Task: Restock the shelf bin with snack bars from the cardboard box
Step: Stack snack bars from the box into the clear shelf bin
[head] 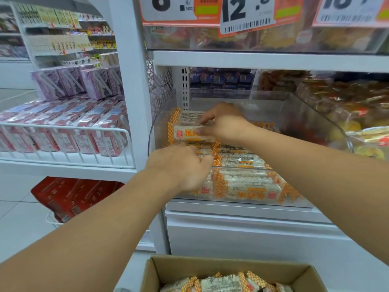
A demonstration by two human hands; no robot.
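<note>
Snack bars: white puffed-rice bars in clear wrappers with orange checked ends, lying in rows in the shelf bin, long sides toward the front. One raised bar at the back left of the stack, held above the others.

Shelf bin: clear plastic, open-topped, on the middle shelf; right and rear parts of it show bare wall above the bars.

Right hand: reached into the bin from the right, fingers curled round the right end of the raised bar, thumb on its front face.

Left hand: at the bin's front left corner, fingers bent down among the bars there; whether it grips one cannot be told, as the back of the hand hides the fingertips.

Cardboard box: on the floor below the shelf, flaps open, more of the same bars inside at the bottom edge of view.

Surroundings: neighbouring bin of brown and yellow wrapped snacks just beside on the right; purple packets behind; price cards hanging from the shelf above, over the bin's upper opening. White upright post to the left; beyond it a wire rack of pink cartons, lilac boxes above, red packs below.
</note>
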